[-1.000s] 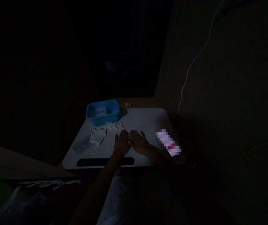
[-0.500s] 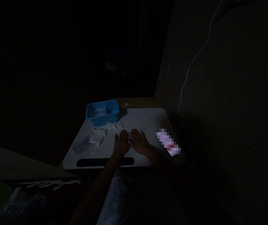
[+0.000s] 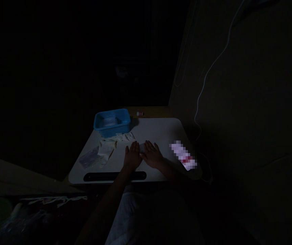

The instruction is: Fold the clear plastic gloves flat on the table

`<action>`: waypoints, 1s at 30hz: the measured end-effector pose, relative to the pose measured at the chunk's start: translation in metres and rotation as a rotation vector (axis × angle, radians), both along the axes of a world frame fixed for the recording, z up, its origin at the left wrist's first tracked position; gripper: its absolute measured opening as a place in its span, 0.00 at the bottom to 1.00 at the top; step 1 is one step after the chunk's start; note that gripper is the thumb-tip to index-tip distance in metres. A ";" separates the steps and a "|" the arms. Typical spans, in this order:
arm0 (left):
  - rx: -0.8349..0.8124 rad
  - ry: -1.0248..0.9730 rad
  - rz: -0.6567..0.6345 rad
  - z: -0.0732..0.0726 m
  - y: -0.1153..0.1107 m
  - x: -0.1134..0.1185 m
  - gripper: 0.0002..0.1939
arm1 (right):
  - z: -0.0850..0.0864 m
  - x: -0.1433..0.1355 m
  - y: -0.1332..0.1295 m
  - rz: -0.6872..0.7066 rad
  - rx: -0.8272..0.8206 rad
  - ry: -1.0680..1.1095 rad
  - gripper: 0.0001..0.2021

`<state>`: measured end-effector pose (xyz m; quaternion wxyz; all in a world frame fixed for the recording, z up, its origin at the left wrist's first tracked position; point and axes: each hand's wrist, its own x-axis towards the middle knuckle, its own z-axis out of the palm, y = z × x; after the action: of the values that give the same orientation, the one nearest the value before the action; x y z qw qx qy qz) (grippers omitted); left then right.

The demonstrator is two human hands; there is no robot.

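My left hand (image 3: 132,156) lies flat, palm down, near the middle of the white lap table (image 3: 158,127), its fingers stretched out. Beside it my right hand (image 3: 152,155) also rests flat, fingers extended and thumb reaching toward the left hand. Between and partly under the two hands shows a small, pale, thin piece (image 3: 142,148); the dark keeps me from telling what it is. Left of my hands are a crumpled white packet (image 3: 106,148) and a clear plastic bag (image 3: 89,157). Several small white packets (image 3: 125,136) lie behind them.
A blue plastic basin (image 3: 112,129) stands at the table's back left. A lit phone (image 3: 183,154), its screen blurred, lies at the right. A small cup-like item (image 3: 139,114) is behind the table. A white cable (image 3: 206,73) hangs along the right wall. The room is very dark.
Both hands stay flat in nearly the same place. Slightly more of the pale piece shows between them.
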<state>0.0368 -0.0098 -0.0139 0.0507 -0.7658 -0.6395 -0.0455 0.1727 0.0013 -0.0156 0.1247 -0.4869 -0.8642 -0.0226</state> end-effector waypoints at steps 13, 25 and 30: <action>0.006 -0.040 0.004 0.001 0.000 0.001 0.29 | 0.000 -0.002 0.003 -0.141 -0.066 0.053 0.30; 0.034 -0.039 -0.001 0.000 0.001 0.001 0.28 | 0.033 -0.006 0.042 -0.181 -0.206 0.075 0.20; 0.008 -0.043 0.004 0.000 0.001 0.001 0.28 | 0.054 -0.010 0.066 -0.132 -0.438 -0.007 0.19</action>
<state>0.0377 -0.0084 -0.0142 0.0400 -0.7631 -0.6418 -0.0643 0.1627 0.0672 0.0380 0.0113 -0.5580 -0.8150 0.1559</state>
